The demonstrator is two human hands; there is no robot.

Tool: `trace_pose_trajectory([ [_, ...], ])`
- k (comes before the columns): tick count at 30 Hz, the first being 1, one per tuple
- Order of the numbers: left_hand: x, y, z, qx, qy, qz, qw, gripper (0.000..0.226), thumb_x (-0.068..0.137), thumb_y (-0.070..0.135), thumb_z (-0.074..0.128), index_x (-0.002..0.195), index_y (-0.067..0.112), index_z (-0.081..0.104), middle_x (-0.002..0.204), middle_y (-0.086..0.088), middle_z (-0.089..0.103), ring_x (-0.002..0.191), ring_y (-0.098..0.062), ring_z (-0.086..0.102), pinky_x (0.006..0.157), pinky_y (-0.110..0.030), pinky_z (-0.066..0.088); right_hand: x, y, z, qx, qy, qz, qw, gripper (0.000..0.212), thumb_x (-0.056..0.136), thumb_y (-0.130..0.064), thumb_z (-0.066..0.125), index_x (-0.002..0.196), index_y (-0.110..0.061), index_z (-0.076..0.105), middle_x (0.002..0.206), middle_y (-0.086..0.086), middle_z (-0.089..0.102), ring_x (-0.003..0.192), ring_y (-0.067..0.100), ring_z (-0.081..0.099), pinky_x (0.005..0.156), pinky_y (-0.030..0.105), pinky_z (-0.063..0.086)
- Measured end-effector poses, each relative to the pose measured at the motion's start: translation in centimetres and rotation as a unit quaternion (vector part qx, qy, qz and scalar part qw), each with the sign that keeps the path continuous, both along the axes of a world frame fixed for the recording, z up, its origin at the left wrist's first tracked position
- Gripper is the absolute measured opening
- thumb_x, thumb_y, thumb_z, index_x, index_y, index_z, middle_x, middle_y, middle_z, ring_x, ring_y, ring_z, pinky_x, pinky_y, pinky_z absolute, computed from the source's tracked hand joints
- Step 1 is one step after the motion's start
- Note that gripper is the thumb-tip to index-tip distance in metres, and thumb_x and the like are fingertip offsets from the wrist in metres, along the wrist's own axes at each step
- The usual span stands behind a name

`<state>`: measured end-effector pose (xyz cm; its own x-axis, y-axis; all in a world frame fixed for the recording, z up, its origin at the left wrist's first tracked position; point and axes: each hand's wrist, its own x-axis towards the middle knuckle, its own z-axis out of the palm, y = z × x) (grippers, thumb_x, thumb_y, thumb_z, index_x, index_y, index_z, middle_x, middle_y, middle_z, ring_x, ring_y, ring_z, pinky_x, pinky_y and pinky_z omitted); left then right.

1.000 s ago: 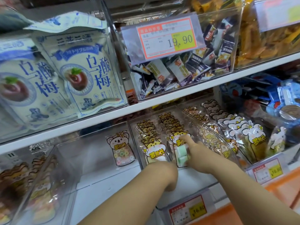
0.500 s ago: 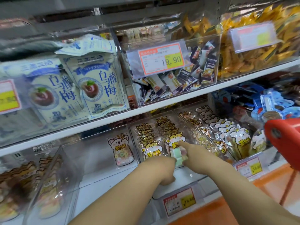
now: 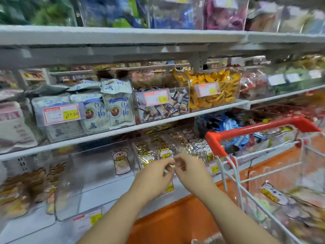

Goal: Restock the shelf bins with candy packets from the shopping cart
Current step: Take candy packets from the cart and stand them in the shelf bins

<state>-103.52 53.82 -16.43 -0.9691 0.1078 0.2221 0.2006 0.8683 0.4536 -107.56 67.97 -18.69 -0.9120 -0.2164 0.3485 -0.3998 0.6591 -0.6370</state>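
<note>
White-grey metal shelving crossed the view in tiers, an upper board [image 3: 123,35] above a middle board [image 3: 158,122]. A slotted upright [image 3: 199,62] stood between them at the back. An orange base panel [image 3: 175,221] closed the bottom. Light fell bright and even.

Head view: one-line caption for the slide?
Left hand and right hand meet at the fingertips before shelved candy packets; red-handled shopping cart stands at right, frame motion-blurred.

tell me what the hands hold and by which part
Cannot tell: left hand and right hand meet fingertip to fingertip on something small and pale, too blurred.
</note>
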Motion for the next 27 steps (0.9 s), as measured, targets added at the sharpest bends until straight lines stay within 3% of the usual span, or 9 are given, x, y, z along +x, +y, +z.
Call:
trace_pose_trajectory([
  [8,4.1,6.4,5.3,0.039,0.059,-0.075,0.995,0.03,0.098,0.033,0.055,0.126,0.045,0.048,0.104,0.019,0.061,0.083,-0.009,0.064,0.077,-0.042,0.055,5.2,7.8,12.5,0.143,0.026,0.015,0.989,0.032,0.092,-0.024,0.066,0.123,-0.016,0.067,0.12,0.002,0.067,0.112,0.02,0.061,0.092,0.029,0.047],
  [12,4.8,10.8,5.0,0.043,0.062,-0.122,0.99,0.032,0.098,0.026,0.054,0.127,0.038,0.053,0.099,0.017,0.062,0.082,-0.005,0.062,0.076,-0.03,0.053,7.0,14.0,15.4,0.212,-0.025,0.003,0.977,0.035,0.093,-0.026,0.065,0.125,-0.012,0.065,0.12,0.006,0.066,0.108,0.024,0.062,0.085,0.029,0.046],
  [14,4.8,12.8,3.9,0.033,0.042,-0.149,0.987,0.028,0.097,0.018,0.054,0.123,0.028,0.058,0.099,0.01,0.064,0.085,-0.009,0.062,0.075,-0.024,0.048,7.3,17.5,14.6,0.235,-0.059,-0.005,0.97,0.03,0.093,-0.023,0.063,0.121,-0.012,0.065,0.116,0.008,0.068,0.101,0.027,0.064,0.083,0.033,0.05],
  [17,4.4,15.0,1.9,-0.008,0.02,-0.175,0.984,0.033,0.097,0.025,0.056,0.13,0.029,0.058,0.11,0.01,0.064,0.099,-0.009,0.06,0.091,-0.03,0.048,7.2,22.5,11.4,0.253,-0.134,-0.018,0.958,0.036,0.092,-0.032,0.065,0.127,-0.02,0.062,0.114,0.001,0.069,0.098,0.02,0.066,0.09,0.039,0.053],
  [22,3.5,17.2,-0.4,-0.085,0.011,-0.176,0.981,0.033,0.101,0.041,0.048,0.134,0.037,0.053,0.124,0.015,0.061,0.12,-0.011,0.052,0.107,-0.036,0.037,5.5,26.3,4.5,0.235,-0.224,-0.059,0.944,0.064,0.094,-0.041,0.063,0.15,-0.018,0.04,0.144,0.006,0.051,0.122,0.023,0.057,0.102,0.036,0.045],
  [27,3.5,17.9,-2.9,-0.126,0.001,-0.192,0.973,0.048,0.104,0.041,0.014,0.136,0.04,0.049,0.127,0.016,0.051,0.128,-0.008,0.032,0.112,-0.03,0.024,3.2,25.1,0.3,0.147,-0.289,-0.086,0.942,0.092,0.088,-0.06,0.064,0.154,-0.008,0.027,0.156,0.012,0.037,0.135,0.03,0.045,0.109,0.041,0.04],
])
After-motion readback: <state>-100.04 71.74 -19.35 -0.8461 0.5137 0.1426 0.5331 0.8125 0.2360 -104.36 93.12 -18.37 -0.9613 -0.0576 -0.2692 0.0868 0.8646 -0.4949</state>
